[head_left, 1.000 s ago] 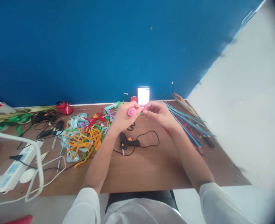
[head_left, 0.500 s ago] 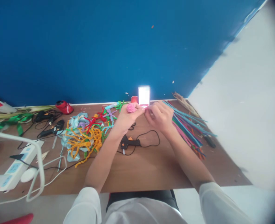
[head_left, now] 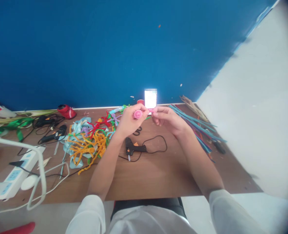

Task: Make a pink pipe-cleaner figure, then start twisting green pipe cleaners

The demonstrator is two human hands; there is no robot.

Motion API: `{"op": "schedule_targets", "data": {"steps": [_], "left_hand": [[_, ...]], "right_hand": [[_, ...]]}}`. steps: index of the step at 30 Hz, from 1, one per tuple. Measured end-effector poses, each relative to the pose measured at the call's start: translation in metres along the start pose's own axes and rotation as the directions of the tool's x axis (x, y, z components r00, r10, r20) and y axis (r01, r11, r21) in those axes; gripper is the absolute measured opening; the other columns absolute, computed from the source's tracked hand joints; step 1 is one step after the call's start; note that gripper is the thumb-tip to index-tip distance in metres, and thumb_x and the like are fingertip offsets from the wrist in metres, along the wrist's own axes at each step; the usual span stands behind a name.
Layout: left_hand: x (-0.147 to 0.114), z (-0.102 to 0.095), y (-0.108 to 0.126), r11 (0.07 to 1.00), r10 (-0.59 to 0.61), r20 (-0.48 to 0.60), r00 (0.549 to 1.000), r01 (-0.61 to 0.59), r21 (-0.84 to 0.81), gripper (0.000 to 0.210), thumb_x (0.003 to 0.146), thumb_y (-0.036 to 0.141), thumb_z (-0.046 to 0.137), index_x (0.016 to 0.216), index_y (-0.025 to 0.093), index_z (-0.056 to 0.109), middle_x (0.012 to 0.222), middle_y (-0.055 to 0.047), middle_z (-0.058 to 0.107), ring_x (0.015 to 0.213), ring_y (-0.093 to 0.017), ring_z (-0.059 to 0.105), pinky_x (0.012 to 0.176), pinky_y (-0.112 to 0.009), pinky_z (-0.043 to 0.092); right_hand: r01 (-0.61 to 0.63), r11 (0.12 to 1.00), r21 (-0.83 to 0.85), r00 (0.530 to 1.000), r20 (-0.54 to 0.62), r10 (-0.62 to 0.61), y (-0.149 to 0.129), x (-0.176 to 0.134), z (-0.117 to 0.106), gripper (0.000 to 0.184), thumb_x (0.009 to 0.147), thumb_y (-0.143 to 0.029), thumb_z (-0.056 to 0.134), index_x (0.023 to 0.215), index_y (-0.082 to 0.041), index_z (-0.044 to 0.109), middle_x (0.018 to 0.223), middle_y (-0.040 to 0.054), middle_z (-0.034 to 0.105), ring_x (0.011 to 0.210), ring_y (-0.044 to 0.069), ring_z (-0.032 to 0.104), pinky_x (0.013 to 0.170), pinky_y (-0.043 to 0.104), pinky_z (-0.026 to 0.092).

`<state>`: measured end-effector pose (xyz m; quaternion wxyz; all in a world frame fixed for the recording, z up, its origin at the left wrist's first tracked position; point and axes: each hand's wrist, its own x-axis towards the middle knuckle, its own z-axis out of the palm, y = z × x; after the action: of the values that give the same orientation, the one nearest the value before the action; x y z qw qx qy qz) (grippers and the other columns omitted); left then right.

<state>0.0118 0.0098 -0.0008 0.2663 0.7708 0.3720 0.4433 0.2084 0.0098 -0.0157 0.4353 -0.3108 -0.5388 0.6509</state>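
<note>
My left hand (head_left: pixel 131 118) is closed around a pink coiled pipe cleaner (head_left: pixel 138 114), whose round spiral end shows on top of the fist. A short pink length runs from the left fingertips across to my right hand (head_left: pixel 169 119), where thumb and forefinger pinch it. Both hands are raised over the far part of the table, in front of a lit phone (head_left: pixel 150 98) that stands upright near the wall. Below the hands lies a black glue gun (head_left: pixel 135 147) with its cord looped to the right.
Left of my arm sits a tangle of orange twisted pipe cleaners (head_left: pixel 91 148) among pale blue ribbon. Several long blue pipe cleaners (head_left: pixel 195 117) lie to the right. A white power strip (head_left: pixel 19 174), white frame tubing (head_left: pixel 42 172) and another glue gun (head_left: pixel 54 135) occupy the left side.
My right hand has rotated and shifted slightly right, its fingers now more extended, exposing more of the pink strand between the hands. My left hand still grips the coil, whose spiral faces up more.
</note>
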Motion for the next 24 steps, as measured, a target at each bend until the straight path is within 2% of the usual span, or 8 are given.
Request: {"op": "schedule_targets", "data": {"steps": [3,6,10,13,17,21,24], "left_hand": [[-0.001,-0.004,0.003,0.999,0.041,0.037,0.998,-0.041,-0.013,0.023,0.093,0.038,0.061,0.084,0.018,0.068,0.07,0.001,0.062,0.062,-0.011,0.05,0.061,-0.025,0.037],[-0.002,-0.008,0.005,0.995,0.083,0.07,0.994,-0.086,0.044,0.022,0.094,0.037,0.06,0.086,0.018,0.069,0.076,-0.001,0.066,0.066,-0.012,0.053,0.063,-0.025,0.039],[-0.003,-0.012,0.001,0.986,0.122,0.123,0.985,-0.134,0.097,0.02,0.094,0.036,0.06,0.089,0.019,0.07,0.071,0.001,0.065,0.06,-0.011,0.048,0.059,-0.024,0.036],[-0.003,-0.015,-0.003,0.979,0.131,0.18,0.975,-0.156,0.133,0.019,0.094,0.035,0.06,0.089,0.02,0.07,0.071,0.001,0.066,0.06,-0.01,0.049,0.06,-0.025,0.035],[-0.002,-0.018,-0.004,0.972,0.122,0.265,0.956,-0.169,0.164,0.02,0.095,0.035,0.059,0.09,0.02,0.071,0.074,0.001,0.067,0.062,-0.011,0.05,0.061,-0.026,0.035],[0.0,-0.014,-0.001,0.975,0.113,0.237,0.965,-0.154,0.162,0.022,0.096,0.036,0.056,0.087,0.02,0.069,0.075,0.001,0.067,0.065,-0.012,0.052,0.064,-0.026,0.037],[0.002,-0.011,-0.002,0.989,0.109,0.235,0.966,-0.13,0.076,0.021,0.097,0.035,0.055,0.091,0.02,0.068,0.079,-0.001,0.067,0.069,-0.013,0.055,0.065,-0.026,0.039]], "right_hand": [[-0.006,0.999,0.036,1.0,-0.007,0.007,-0.002,0.0,0.003,0.025,0.083,-0.041,0.072,0.075,-0.018,0.068,0.057,-0.0026,0.057,0.053,0.009,0.049,0.046,0.021,0.032],[-0.03,0.999,0.027,0.999,-0.024,0.031,-0.002,0.001,0.004,0.025,0.082,-0.041,0.072,0.076,-0.018,0.068,0.057,-0.0025,0.057,0.053,0.009,0.049,0.045,0.021,0.032],[-0.082,0.995,0.053,0.996,0.026,0.081,0.0,0.0,0.002,0.023,0.08,-0.038,0.075,0.077,-0.018,0.064,0.059,-0.004,0.054,0.053,0.008,0.047,0.046,0.021,0.03],[-0.106,0.994,0.007,0.993,0.062,0.105,-0.001,-0.001,0.0,0.025,0.081,-0.038,0.075,0.077,-0.018,0.062,0.06,-0.0045,0.053,0.054,0.008,0.045,0.048,0.021,0.029],[-0.001,0.988,-0.154,0.997,0.078,0.013,-0.006,-0.005,0.0,0.022,0.08,-0.035,0.077,0.08,-0.018,0.063,0.069,-0.0031,0.058,0.062,0.009,0.049,0.056,0.023,0.034],[0.029,0.969,-0.244,0.995,0.095,-0.006,-0.011,-0.01,0.002,0.022,0.085,-0.036,0.074,0.079,-0.018,0.062,0.072,-0.0027,0.057,0.065,0.01,0.048,0.061,0.024,0.036],[0.068,0.962,-0.266,0.994,0.104,-0.041,-0.012,-0.011,0.002,0.024,0.088,-0.04,0.071,0.081,-0.019,0.062,0.073,-0.0017,0.058,0.068,0.012,0.05,0.063,0.026,0.038]]}}
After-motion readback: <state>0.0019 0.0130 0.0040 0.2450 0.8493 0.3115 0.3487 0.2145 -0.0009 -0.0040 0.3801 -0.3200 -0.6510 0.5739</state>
